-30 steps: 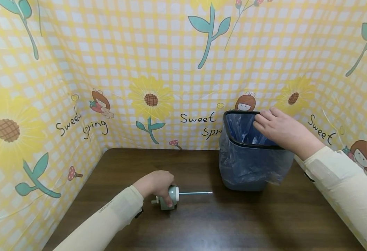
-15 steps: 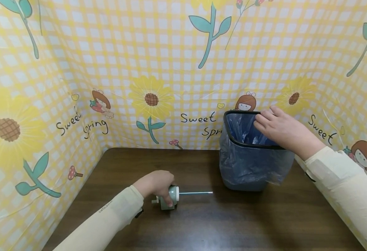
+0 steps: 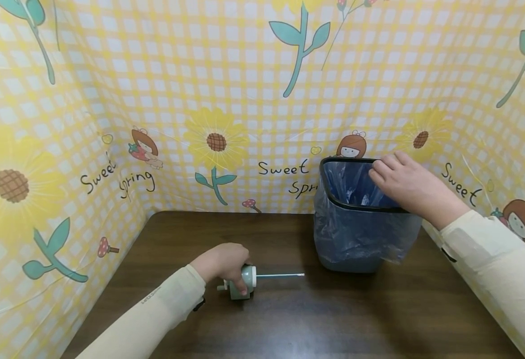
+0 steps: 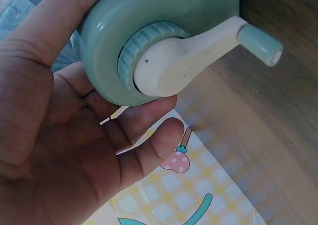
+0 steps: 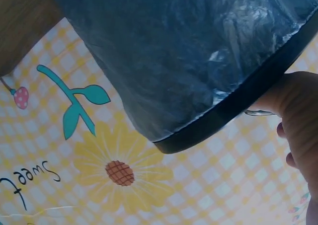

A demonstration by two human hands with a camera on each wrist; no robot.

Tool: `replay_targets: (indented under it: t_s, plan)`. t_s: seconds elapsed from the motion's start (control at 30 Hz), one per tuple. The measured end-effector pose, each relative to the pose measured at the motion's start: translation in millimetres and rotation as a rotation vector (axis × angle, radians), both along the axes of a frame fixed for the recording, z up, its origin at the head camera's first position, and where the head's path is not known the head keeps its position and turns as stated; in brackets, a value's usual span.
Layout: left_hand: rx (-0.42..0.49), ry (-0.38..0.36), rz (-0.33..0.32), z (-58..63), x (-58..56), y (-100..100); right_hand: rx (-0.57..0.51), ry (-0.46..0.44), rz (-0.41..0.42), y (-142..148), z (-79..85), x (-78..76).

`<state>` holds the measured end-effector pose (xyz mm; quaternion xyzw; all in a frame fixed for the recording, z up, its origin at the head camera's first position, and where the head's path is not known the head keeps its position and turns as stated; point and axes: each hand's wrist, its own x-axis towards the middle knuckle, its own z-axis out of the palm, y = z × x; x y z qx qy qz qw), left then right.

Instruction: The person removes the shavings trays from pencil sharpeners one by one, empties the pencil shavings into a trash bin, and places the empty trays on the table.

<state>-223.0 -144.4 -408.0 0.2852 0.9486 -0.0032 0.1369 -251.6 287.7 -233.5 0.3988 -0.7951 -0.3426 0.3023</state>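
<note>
On the table at centre left, my left hand (image 3: 226, 262) grips a green crank pencil sharpener (image 3: 248, 275) from above. A light-blue pencil (image 3: 280, 275) juts from its white front towards the right. The left wrist view shows the white crank arm with a green knob (image 4: 261, 45). My right hand (image 3: 408, 184) is over the right side of the bin's mouth, fingers curled downward. By its thumb, a small clear thing (image 5: 261, 112) shows a thin edge in the right wrist view. The rest of it is hidden, and I cannot tell its kind.
A blue-grey trash bin (image 3: 347, 264) stands at the table's back right. A clear bag (image 3: 361, 234) lines it, held by a black rim ring (image 3: 334, 199). Yellow checked cloth (image 3: 262, 114) walls in the brown table (image 3: 190, 229) at the back and sides.
My right hand has shifted slightly to the right over the bin. The left hand, sharpener and pencil have stayed in place.
</note>
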Motion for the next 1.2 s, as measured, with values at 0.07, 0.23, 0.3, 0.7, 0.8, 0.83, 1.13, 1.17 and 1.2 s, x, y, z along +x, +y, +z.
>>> replay_targets:
  t_s: [0.07,0.23,0.3,0.7,0.8,0.83,1.13,1.17,1.2]
  plan:
    - [0.0,0.005,-0.003,-0.1,-0.2,0.3,-0.039,-0.002,-0.005,1.7,0.0,0.3]
    - [0.004,0.001,0.006,1.7,0.3,0.8,-0.088,-0.001,-0.025,4.2,-0.3,0.8]
    - [0.006,0.001,0.01,1.9,0.4,0.5,-0.102,0.004,-0.027,4.4,-0.5,1.2]
    - [0.007,-0.004,0.004,1.5,0.1,-0.1,-0.184,0.022,0.019,5.7,-4.1,1.3]
    - [0.006,-0.006,0.005,1.4,0.2,-0.1,-0.208,0.011,0.005,5.3,-4.6,1.9]
    - [0.006,-0.008,0.004,1.4,0.3,0.1,-0.213,0.004,-0.009,5.0,-4.8,2.4]
    - [0.005,-0.012,-0.001,1.2,0.4,0.6,-0.26,-0.023,-0.121,3.9,-3.8,4.5]
    - [0.005,-0.011,-0.002,1.2,0.4,0.6,-0.27,-0.02,-0.125,3.7,-3.8,4.2]
    - [0.004,-0.012,-0.003,1.1,0.3,0.7,-0.286,-0.024,-0.131,3.3,-3.9,4.1]
